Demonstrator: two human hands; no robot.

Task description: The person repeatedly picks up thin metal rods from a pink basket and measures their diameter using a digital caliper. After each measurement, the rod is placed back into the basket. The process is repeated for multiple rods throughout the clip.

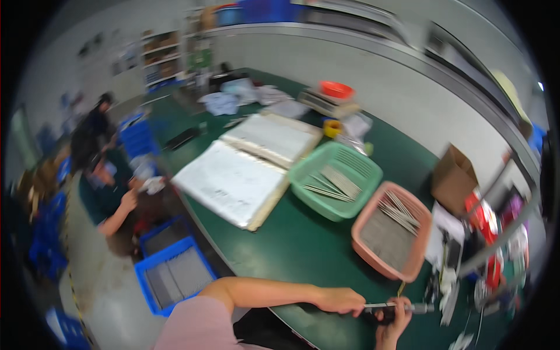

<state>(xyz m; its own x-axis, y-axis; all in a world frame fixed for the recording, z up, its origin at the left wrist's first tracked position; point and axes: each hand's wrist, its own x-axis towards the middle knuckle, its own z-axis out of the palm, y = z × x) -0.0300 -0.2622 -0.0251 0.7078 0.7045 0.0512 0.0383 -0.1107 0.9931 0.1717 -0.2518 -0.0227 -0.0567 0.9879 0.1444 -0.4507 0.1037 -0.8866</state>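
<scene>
Both hands pinch one thin metal rod at the worktop's near edge.
Left hand (341,301) grips its near end, right hand (392,318) closes around the middle of the rod (402,305). Beyond them, the pink basket (373,258) holds many rods, the green basket (303,172) farther off only a few; how the work stands between them cannot be told.
</scene>
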